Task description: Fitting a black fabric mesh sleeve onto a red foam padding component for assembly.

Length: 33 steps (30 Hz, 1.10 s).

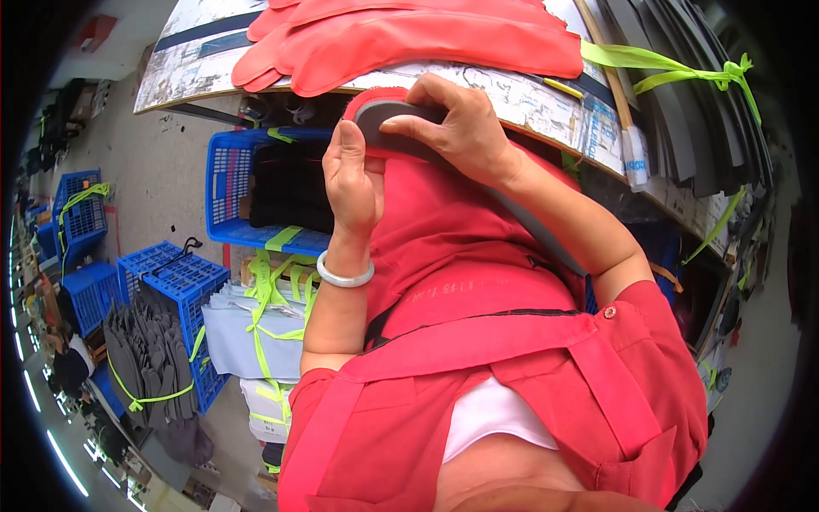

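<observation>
A long strip with a rounded end, dark grey foam-like sheet (pixel 380 113) lying against a red leather-like piece (pixel 351 104), is between my two hands just below the table edge. My left hand (pixel 355 183) grips the rounded end from the left, thumb on the near side and fingers partly hidden behind it. With thumb and fingers, my right hand (pixel 461 124) pinches the top edge of the grey sheet. The strip runs away to the lower right beneath my right forearm. Flat red pieces (pixel 426 47) with rounded ends lie overlapping on the table beyond.
The worn white table (pixel 512 107) carries a yellow pen-like tool (pixel 563 88) and a wooden bar (pixel 610 51). Dark grey strips (pixel 682 77) hang bundled at right. Blue crates (pixel 223 192) stand on the left, near tied light-blue sheets (pixel 247 328) and a dark grey bundle (pixel 149 358).
</observation>
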Motion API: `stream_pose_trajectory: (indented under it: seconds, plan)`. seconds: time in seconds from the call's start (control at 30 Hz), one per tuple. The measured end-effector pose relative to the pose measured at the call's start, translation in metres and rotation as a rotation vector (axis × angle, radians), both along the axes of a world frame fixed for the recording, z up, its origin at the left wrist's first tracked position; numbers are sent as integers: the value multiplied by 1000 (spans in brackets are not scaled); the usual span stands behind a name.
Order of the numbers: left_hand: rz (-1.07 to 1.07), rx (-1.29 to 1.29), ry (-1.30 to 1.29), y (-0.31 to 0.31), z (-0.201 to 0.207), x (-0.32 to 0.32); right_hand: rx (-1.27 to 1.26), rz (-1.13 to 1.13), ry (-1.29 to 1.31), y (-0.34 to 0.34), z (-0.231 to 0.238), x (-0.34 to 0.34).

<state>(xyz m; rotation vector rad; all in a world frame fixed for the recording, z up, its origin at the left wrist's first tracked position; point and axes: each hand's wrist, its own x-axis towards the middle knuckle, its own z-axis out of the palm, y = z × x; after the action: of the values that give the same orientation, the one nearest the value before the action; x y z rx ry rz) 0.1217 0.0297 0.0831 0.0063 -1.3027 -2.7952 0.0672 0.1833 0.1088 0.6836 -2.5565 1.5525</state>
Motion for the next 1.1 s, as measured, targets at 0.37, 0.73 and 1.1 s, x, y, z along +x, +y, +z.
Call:
stream_pose_trajectory:
  seconds: [0.37,0.73,1.1]
  plan:
    - [-31,-135,-2,1,-13,13,-166,29,-312,-5,-6,21]
    - [-679,-134,-340,-65,-19,-15,-7,253,-421,-1,-5,28]
    - [-562,-128,-364,-48,-21,2,-71,329,-482,2,-25,24]
